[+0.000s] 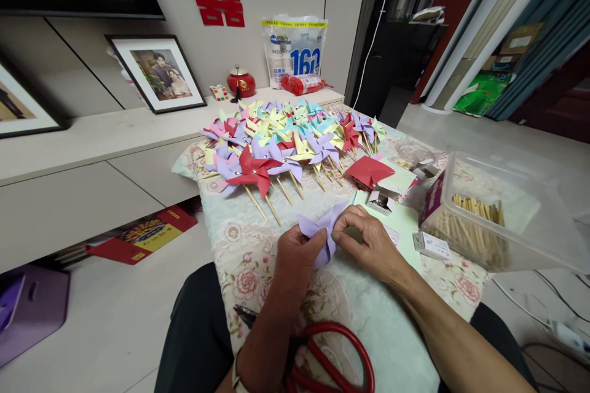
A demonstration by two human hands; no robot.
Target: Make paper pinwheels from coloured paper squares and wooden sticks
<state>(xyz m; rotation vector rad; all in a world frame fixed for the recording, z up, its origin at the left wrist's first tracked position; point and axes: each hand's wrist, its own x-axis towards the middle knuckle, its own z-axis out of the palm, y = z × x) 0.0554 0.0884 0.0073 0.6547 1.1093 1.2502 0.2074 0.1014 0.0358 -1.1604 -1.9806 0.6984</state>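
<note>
Between my hands is a purple paper pinwheel (328,253), its blades folded toward the middle. My left hand (302,252) grips it from the left, thumb on the paper near the centre. The fingertips of my right hand (362,234) are pinched at the pinwheel's right side by the centre; whether they hold a small pin I cannot make out. No stick shows on this pinwheel. Beyond my hands lies a pile of finished pinwheels (276,141) in several colours on wooden sticks. Red-handled scissors (343,331) rest by my left forearm.
On the flowered tablecloth (244,258) are an open small box (382,199), a closed small box (432,245) and red paper sheets (369,171). A clear plastic bin (520,245) of wooden sticks stands at the right. Behind, a white cabinet (92,141) holds framed photos.
</note>
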